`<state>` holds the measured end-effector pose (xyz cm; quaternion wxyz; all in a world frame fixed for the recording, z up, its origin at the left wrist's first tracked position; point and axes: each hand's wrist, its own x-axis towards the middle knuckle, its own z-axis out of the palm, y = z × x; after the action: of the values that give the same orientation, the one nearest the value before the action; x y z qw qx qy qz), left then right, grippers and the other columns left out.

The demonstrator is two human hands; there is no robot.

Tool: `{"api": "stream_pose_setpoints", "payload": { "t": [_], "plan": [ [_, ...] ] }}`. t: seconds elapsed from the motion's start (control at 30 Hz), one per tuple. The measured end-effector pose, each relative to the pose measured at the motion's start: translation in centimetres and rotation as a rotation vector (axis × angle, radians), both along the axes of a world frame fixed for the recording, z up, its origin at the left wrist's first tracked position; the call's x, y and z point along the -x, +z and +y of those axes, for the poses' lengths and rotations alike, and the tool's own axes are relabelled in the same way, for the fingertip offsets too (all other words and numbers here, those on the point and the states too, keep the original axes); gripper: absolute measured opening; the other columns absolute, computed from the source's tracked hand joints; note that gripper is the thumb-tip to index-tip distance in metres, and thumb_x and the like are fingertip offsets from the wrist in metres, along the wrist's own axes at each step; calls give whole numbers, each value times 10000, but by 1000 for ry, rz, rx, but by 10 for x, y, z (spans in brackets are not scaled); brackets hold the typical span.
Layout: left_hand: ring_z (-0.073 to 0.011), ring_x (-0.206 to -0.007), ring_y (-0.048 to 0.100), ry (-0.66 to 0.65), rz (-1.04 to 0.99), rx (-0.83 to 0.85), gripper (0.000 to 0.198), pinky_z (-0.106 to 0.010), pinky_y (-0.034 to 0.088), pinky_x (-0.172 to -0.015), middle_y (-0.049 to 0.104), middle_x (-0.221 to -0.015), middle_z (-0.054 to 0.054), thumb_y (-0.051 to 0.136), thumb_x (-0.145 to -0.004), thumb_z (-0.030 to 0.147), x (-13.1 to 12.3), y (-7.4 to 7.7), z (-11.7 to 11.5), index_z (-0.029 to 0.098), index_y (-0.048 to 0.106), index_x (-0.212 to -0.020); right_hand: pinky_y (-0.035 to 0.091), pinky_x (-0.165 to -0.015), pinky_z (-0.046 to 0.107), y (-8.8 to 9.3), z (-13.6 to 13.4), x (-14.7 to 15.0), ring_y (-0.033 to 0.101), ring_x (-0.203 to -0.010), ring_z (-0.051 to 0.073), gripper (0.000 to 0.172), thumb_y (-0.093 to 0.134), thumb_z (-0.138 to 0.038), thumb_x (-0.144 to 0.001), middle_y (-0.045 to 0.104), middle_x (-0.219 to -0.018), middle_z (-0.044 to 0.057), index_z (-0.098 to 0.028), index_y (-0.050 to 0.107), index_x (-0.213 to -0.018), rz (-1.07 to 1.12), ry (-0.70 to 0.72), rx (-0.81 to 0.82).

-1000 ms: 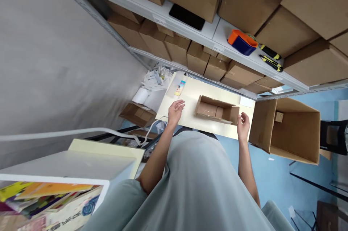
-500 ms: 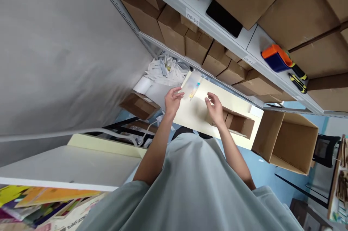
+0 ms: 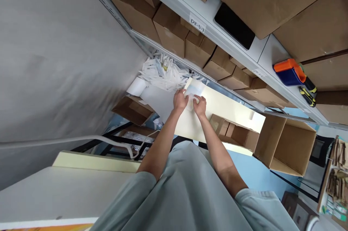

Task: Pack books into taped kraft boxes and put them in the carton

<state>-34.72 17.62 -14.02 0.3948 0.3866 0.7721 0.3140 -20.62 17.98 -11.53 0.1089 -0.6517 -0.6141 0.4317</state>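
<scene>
Both hands are over the pale yellow tabletop, close together at a thin translucent plastic sheet or bag [image 3: 195, 88]. My left hand [image 3: 180, 100] has its fingers curled at the near left edge of the plastic. At the near right edge, my right hand [image 3: 199, 105] pinches with thumb and fingers. Coloured print seen on the plastic before is now faint. A low open cardboard box [image 3: 236, 135] stands on the table to the right of my right hand.
White paper strips [image 3: 163, 71] are heaped at the table's far left, beside a white roll [image 3: 136, 86]. A shelf [image 3: 228, 38] with boxes, a black phone [image 3: 235, 25] and an orange-blue tape dispenser [image 3: 289, 72] overhangs. A large open carton [image 3: 292, 145] stands right.
My hands have come together; the right one moved left. Both, apart and open before, have closed on the plastic's near edge. The view has shifted slightly.
</scene>
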Motion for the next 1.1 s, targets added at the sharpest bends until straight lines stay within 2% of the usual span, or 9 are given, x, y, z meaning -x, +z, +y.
{"api": "stream_pose_setpoints", "payload": {
  "t": [0.1, 0.23, 0.3, 0.4, 0.53, 0.67, 0.83, 0.97, 1.1],
  "plan": [
    [-413, -1361, 605, -30, 68, 5, 497, -534, 432, -1231, 677, -1364, -206, 735, -827, 115, -8, -6, -2, 166, 686, -1319, 425, -1269, 432, -8, 1, -5, 656, -1391, 314, 431, 548, -328, -1024, 730, -1414, 212, -81, 779, -1291, -79, -162, 77],
    [-412, -1347, 609, 6, 104, 32, 536, -532, 436, -1214, 695, -1363, -205, 778, -801, 191, -14, -13, 2, 169, 672, -1326, 485, -1198, 460, -15, 0, -5, 707, -1304, 332, 391, 544, -326, -1010, 739, -1376, 210, -108, 776, -1236, -90, -222, 121],
    [-395, -1292, 643, 28, 47, 73, 422, -500, 470, -1163, 746, -1239, -186, 775, -818, 265, -14, -15, 9, 180, 702, -1224, 500, -1176, 453, -16, 0, -4, 710, -1282, 318, 370, 548, -342, -1008, 754, -1343, 179, -145, 770, -1229, -78, -236, 125],
    [-359, -1123, 711, 7, -73, 152, 123, -423, 529, -981, 754, -907, -128, 709, -870, 340, -12, -14, 19, 224, 711, -908, 541, -1105, 403, -13, 3, -3, 728, -1201, 283, 344, 539, -400, -1016, 807, -1164, 111, -198, 782, -1152, -41, -235, 132],
    [-272, -891, 708, -23, -136, 130, 242, -332, 516, -800, 645, -676, -35, 702, -854, 357, -11, 3, 23, 252, 585, -670, 580, -975, 362, 4, 11, -1, 756, -1041, 266, 385, 514, -456, -1024, 820, -931, 84, -200, 799, -982, 21, -216, 139],
    [-226, -802, 687, 9, -204, 55, 326, -314, 539, -756, 641, -677, -10, 707, -880, 467, -12, 40, 8, 234, 580, -691, 590, -981, 362, 48, 10, -12, 765, -1064, 270, 379, 559, -494, -1001, 836, -977, 88, -206, 805, -1025, 88, -250, 85],
    [-293, -973, 776, 106, -777, -119, 586, -409, 635, -869, 811, -1004, -104, 848, -797, 664, -26, 118, -32, 168, 740, -1089, 654, -960, 405, 141, -27, -62, 788, -1006, 257, 373, 657, -532, -948, 818, -1165, 101, -204, 789, -1067, 420, -358, -42],
    [-318, -1078, 796, 69, -989, -82, 658, -432, 655, -953, 829, -1148, -126, 948, -754, 603, -63, 185, -66, 177, 758, -1219, 680, -804, 354, 211, -62, -116, 748, -780, 187, 402, 856, -558, -828, 797, -955, 38, -207, 792, -1014, 645, -422, 28],
    [-287, -1030, 811, 71, -1134, -9, 669, -369, 662, -920, 840, -1120, -118, 1003, -721, 551, -116, 229, -93, 153, 766, -1203, 653, -687, 270, 248, -82, -170, 679, -735, 135, 438, 982, -546, -707, 767, -895, -2, -228, 787, -936, 841, -484, 110]
  ]
}}
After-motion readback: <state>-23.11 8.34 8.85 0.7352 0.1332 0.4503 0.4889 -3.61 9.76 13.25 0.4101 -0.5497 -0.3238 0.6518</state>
